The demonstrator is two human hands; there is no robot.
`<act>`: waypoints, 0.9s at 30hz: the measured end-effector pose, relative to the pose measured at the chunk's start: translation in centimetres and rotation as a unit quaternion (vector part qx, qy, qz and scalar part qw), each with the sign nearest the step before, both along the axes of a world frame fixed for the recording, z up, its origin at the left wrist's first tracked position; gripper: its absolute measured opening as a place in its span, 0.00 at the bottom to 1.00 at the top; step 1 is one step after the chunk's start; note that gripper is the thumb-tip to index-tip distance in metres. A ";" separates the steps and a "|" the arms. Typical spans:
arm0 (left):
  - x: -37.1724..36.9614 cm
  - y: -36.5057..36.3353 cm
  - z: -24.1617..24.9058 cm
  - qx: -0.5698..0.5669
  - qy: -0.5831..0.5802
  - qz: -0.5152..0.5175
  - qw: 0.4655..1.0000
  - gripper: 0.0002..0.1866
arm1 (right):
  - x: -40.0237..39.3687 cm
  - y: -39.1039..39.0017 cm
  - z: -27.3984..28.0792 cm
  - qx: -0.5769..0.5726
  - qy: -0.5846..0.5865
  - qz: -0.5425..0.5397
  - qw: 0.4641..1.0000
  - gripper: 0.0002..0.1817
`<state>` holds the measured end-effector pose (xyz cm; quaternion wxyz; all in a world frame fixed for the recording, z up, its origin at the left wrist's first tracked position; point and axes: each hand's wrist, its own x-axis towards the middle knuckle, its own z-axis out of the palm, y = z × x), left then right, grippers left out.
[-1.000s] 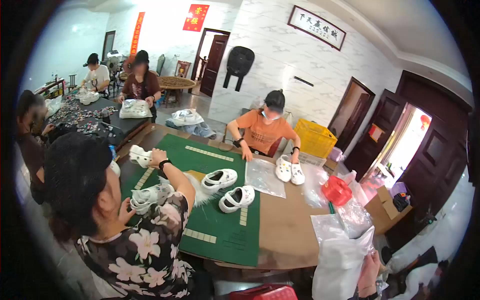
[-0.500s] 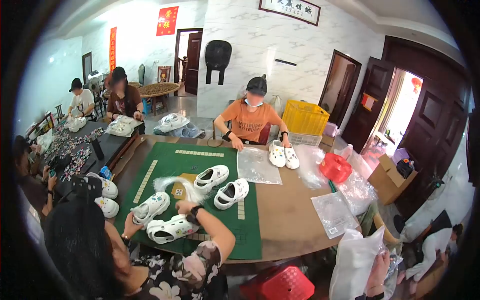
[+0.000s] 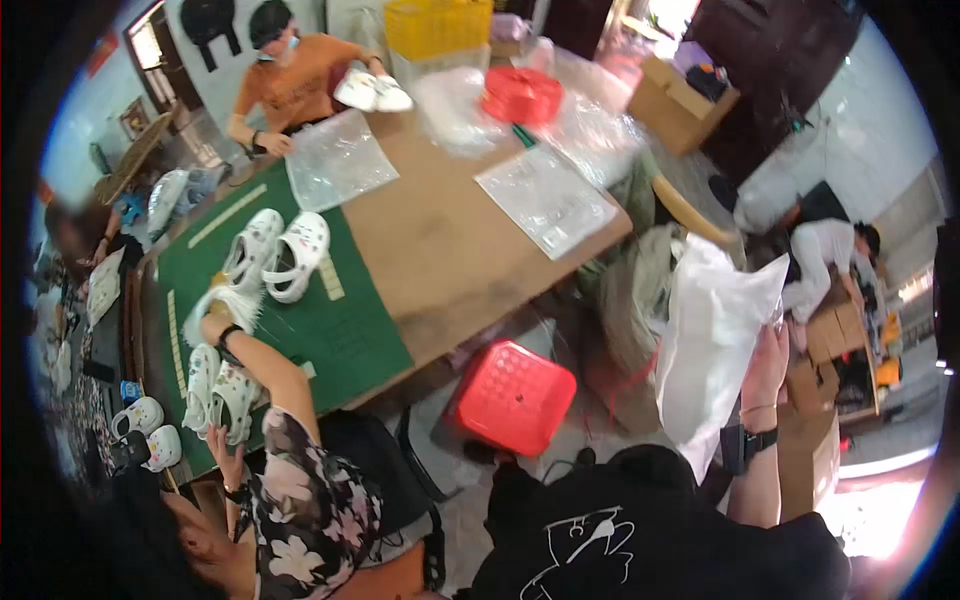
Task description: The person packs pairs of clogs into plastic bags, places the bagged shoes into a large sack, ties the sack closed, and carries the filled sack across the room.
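Observation:
My right hand wears a black watch on its wrist and grips the right edge of a white plastic bag. The bag stands tall in front of me and what it holds is hidden. My left hand does not show. Below the bag is my black shirt with a white line drawing. A greenish sack lies just behind the bag, beside the table edge.
A red stool stands between me and the brown table. Clear bags and red plastic lie on it. At left, a co-worker's hands are by white clogs; another person sits across. Cardboard boxes are at right.
My view has swung right and down, so the table now sits further left and my shirt shows. My right hand still holds the white bag, now higher in view.

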<state>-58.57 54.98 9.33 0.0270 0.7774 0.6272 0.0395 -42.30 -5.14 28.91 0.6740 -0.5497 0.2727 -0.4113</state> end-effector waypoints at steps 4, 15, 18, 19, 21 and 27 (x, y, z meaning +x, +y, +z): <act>-2.5 -0.6 -3.9 0.018 0.029 -0.017 0.999 0.24 | -6.0 -5.7 -1.5 -0.002 -0.028 -0.022 0.999 0.20; -2.2 -8.8 -11.8 0.106 0.177 -0.246 0.947 0.22 | -25.8 -19.2 -6.1 0.027 -0.003 -0.197 0.980 0.19; -0.1 -14.5 -13.9 0.033 0.070 -0.287 0.955 0.20 | -29.8 -20.0 -5.6 0.045 -0.010 -0.258 0.965 0.16; 1.2 -16.7 -13.1 -0.049 0.091 -0.308 0.946 0.18 | -32.0 -20.4 -6.1 0.045 -0.012 -0.267 0.963 0.16; 2.7 -14.3 -22.2 -0.249 0.092 -0.432 0.862 0.15 | -36.0 -20.8 -7.7 0.041 0.013 -0.342 0.939 0.18; 14.1 -36.2 -13.6 -0.488 0.101 -0.657 0.566 0.19 | -40.6 -20.6 -9.2 0.053 0.048 -0.435 0.898 0.13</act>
